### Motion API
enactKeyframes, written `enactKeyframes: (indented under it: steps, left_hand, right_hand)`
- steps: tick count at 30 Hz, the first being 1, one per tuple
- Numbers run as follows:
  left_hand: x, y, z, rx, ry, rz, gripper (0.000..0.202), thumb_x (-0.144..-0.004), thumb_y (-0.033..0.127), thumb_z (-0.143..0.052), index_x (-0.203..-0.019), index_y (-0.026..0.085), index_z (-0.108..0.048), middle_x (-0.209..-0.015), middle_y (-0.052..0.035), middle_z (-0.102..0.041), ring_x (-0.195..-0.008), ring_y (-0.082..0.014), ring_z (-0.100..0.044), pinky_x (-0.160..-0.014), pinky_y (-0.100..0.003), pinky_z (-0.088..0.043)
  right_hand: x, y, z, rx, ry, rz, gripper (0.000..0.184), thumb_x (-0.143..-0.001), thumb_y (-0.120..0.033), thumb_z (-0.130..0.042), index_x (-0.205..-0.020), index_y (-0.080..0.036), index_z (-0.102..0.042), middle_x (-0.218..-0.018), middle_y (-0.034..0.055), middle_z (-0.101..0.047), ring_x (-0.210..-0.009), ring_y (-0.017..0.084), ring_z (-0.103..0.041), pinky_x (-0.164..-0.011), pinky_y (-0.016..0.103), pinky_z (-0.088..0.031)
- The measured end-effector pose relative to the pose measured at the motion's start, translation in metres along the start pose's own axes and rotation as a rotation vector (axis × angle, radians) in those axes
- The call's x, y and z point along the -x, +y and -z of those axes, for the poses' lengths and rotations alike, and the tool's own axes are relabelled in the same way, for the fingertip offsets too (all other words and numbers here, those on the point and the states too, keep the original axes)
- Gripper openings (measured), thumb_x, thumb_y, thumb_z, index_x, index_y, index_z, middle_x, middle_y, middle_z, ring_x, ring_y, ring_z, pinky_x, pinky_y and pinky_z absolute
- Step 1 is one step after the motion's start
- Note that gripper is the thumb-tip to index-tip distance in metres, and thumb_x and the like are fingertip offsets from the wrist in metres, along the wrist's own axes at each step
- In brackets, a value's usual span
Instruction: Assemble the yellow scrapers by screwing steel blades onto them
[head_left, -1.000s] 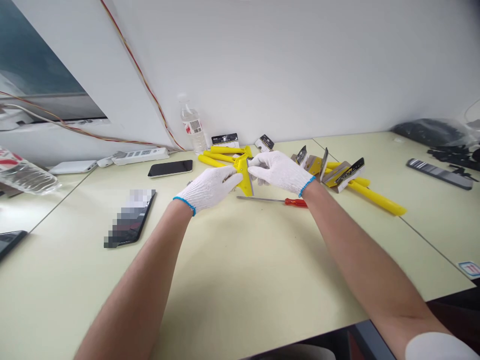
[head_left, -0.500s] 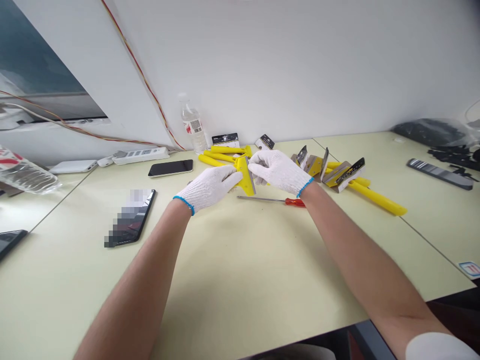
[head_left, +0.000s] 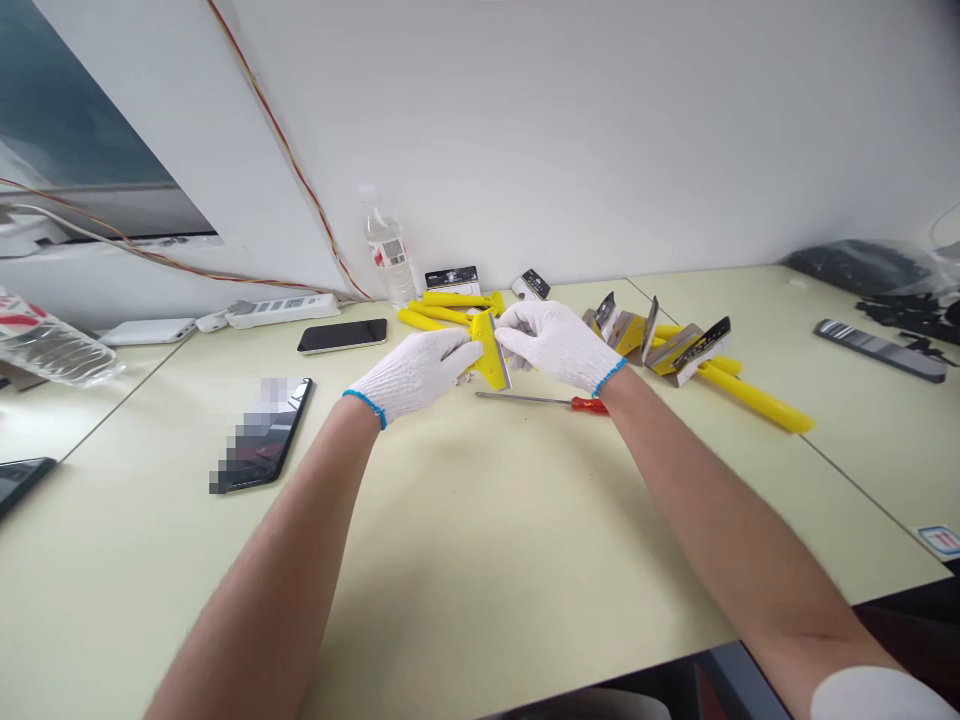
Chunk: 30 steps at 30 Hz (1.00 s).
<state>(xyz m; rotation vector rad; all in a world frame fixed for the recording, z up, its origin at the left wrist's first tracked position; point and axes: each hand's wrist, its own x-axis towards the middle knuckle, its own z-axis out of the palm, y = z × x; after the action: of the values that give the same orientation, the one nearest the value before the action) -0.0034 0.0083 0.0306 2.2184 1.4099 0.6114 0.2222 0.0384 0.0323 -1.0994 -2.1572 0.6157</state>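
My left hand (head_left: 414, 375) and my right hand (head_left: 555, 345), both in white knit gloves with blue cuffs, hold a yellow plastic scraper (head_left: 489, 352) between them over the table. Its thin metal blade edge lies along the side towards my right hand, whose fingers pinch at it. Part of the scraper's handle is hidden behind my left glove. Just beyond my right hand, more yellow scrapers with metal blades (head_left: 690, 350) lie in a heap. A red-handled screwdriver (head_left: 541, 401) lies below my right hand, not touching it.
Behind my hands lie yellow handles (head_left: 442, 310) and carded blade packs (head_left: 451, 278), near a water bottle (head_left: 388, 258). A black phone (head_left: 342, 336), a blurred phone (head_left: 262, 435) and a power strip (head_left: 281, 311) stand left. A dark bar (head_left: 879, 350) lies right.
Both gloved hands have stayed close around the scraper, which has tilted only slightly. The view has shifted a little. Nothing has been let go.
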Motion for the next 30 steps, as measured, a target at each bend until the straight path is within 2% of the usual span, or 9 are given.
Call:
enactKeyframes:
  steps: [3,6,14,16,18,20,22,25,30]
  left_hand:
    - [0.0,-0.001,0.0,-0.017,-0.014,0.002,0.043,-0.106,0.049,-0.051,-0.072,0.022,-0.053,-0.063,-0.0022,-0.058,-0.056,-0.0135,-0.047,-0.053,-0.029,-0.034]
    - [-0.001,-0.001,0.0,-0.026,-0.02,-0.003,0.041,-0.106,0.046,-0.05,-0.074,0.022,-0.054,-0.064,-0.0022,-0.058,-0.057,-0.0138,-0.046,-0.054,-0.029,-0.034]
    - [-0.002,-0.001,-0.001,-0.019,-0.035,0.016,0.039,-0.105,0.045,-0.052,-0.073,0.022,-0.054,-0.064,-0.0024,-0.058,-0.058,-0.0149,-0.049,-0.056,-0.03,-0.034]
    - [-0.001,0.0,-0.001,-0.016,-0.036,0.021,0.039,-0.105,0.045,-0.052,-0.073,0.022,-0.054,-0.064,-0.0023,-0.058,-0.058,-0.015,-0.049,-0.056,-0.03,-0.034]
    - [-0.001,0.0,-0.002,-0.01,-0.033,0.022,0.039,-0.105,0.044,-0.052,-0.073,0.022,-0.054,-0.064,-0.002,-0.057,-0.059,-0.0148,-0.048,-0.057,-0.03,-0.034]
    - [0.0,0.001,-0.002,-0.009,-0.026,0.012,0.038,-0.105,0.042,-0.051,-0.074,0.021,-0.054,-0.065,-0.002,-0.057,-0.06,-0.0145,-0.048,-0.057,-0.03,-0.035]
    - [0.0,0.001,-0.002,-0.007,-0.019,-0.003,0.036,-0.105,0.041,-0.05,-0.075,0.021,-0.053,-0.067,-0.0024,-0.058,-0.061,-0.0146,-0.049,-0.057,-0.029,-0.035]
    - [0.0,0.001,-0.001,-0.013,-0.021,-0.011,0.036,-0.105,0.042,-0.049,-0.075,0.022,-0.053,-0.067,-0.0029,-0.059,-0.061,-0.0147,-0.049,-0.056,-0.029,-0.035]
    - [-0.001,0.002,-0.001,-0.035,-0.027,0.015,0.036,-0.105,0.041,-0.049,-0.075,0.022,-0.053,-0.068,-0.0026,-0.059,-0.061,-0.015,-0.048,-0.059,-0.03,-0.036]
  right_hand:
    - [0.0,0.003,-0.003,0.009,0.034,-0.017,0.044,-0.107,-0.019,-0.057,-0.065,-0.005,-0.064,-0.083,0.008,-0.075,-0.101,0.008,-0.075,-0.068,-0.001,-0.043]
    - [-0.001,0.008,-0.005,-0.022,0.034,-0.061,0.021,-0.106,-0.012,-0.065,-0.087,-0.004,-0.071,-0.098,0.0105,-0.077,-0.104,0.009,-0.074,-0.08,0.002,-0.053]
    - [0.002,0.004,-0.003,0.021,0.045,-0.023,0.016,-0.105,-0.013,-0.068,-0.094,-0.003,-0.074,-0.098,0.0113,-0.077,-0.102,0.011,-0.074,-0.083,0.007,-0.056]
    - [0.003,0.002,-0.001,0.025,0.04,-0.012,0.018,-0.103,-0.014,-0.07,-0.091,-0.002,-0.075,-0.094,0.0104,-0.077,-0.1,0.01,-0.075,-0.08,0.005,-0.053]
    - [0.002,0.002,0.0,0.031,0.035,-0.004,0.036,-0.107,-0.019,-0.063,-0.076,-0.003,-0.072,-0.086,0.0091,-0.076,-0.1,0.01,-0.075,-0.074,0.002,-0.047]
    - [0.0,0.004,0.001,0.046,0.023,0.022,0.068,-0.114,-0.03,-0.043,-0.054,-0.004,-0.06,-0.075,0.0092,-0.071,-0.1,0.01,-0.075,-0.065,0.004,-0.04]
    - [-0.002,0.007,0.001,0.061,0.01,0.074,0.084,-0.115,-0.039,-0.026,-0.039,-0.006,-0.043,-0.067,0.0116,-0.064,-0.096,0.01,-0.074,-0.058,0.011,-0.035]
    - [-0.004,0.013,-0.001,0.055,0.01,0.131,0.086,-0.112,-0.048,-0.027,-0.037,-0.009,-0.038,-0.066,0.0122,-0.063,-0.094,0.009,-0.074,-0.053,0.012,-0.032]
    - [-0.005,0.021,-0.006,-0.004,0.056,0.086,0.081,-0.113,-0.042,-0.014,-0.043,-0.018,-0.047,-0.069,0.0074,-0.069,-0.099,0.003,-0.075,-0.05,-0.002,-0.029]
